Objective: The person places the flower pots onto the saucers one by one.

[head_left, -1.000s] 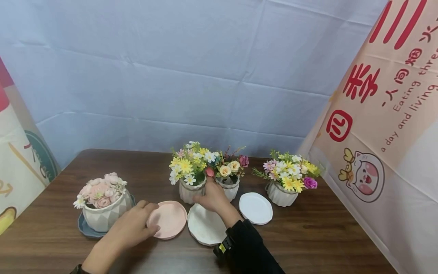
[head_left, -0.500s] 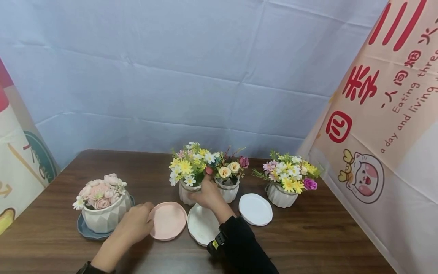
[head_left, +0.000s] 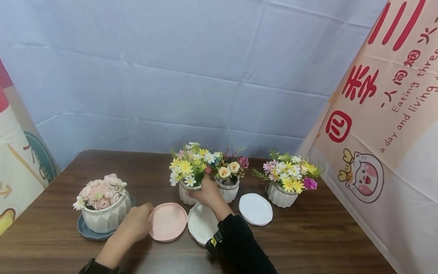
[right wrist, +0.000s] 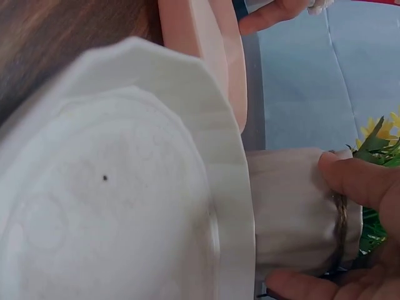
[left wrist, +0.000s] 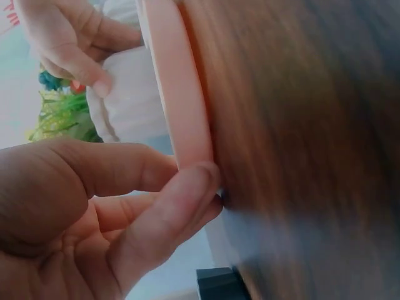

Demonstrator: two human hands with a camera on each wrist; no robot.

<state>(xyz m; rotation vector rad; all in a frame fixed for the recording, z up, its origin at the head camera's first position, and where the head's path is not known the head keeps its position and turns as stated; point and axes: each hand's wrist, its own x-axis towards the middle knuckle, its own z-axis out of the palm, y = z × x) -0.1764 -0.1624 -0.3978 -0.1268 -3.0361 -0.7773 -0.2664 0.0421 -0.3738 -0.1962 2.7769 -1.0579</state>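
Two pieces now in hand

Head view: tighter on the pink saucer (head_left: 168, 222) with the left grip (head_left: 136, 223) — spread wider a second ago. Holding the daisy pot (head_left: 184, 193) with the right grip (head_left: 207, 193), on the counter (head_left: 325, 232) behind the white saucer (head_left: 201, 225).

Left wrist view: clamped on the saucer's rim between thumb and finger.

Right wrist view: clamped on the pot from both sides — so apparently in control of both.

There are 4 flower pots (right wrist: 290, 212), 4 bunches of flowers (head_left: 186, 166) and 4 saucers (head_left: 167, 222): 1 blue, 1 pink and 2 white. I count 2 hands (head_left: 137, 223), 1 desk (head_left: 321, 236), 1 plain backdrop (head_left: 191, 83) and 2 printed cloths (head_left: 386, 125).
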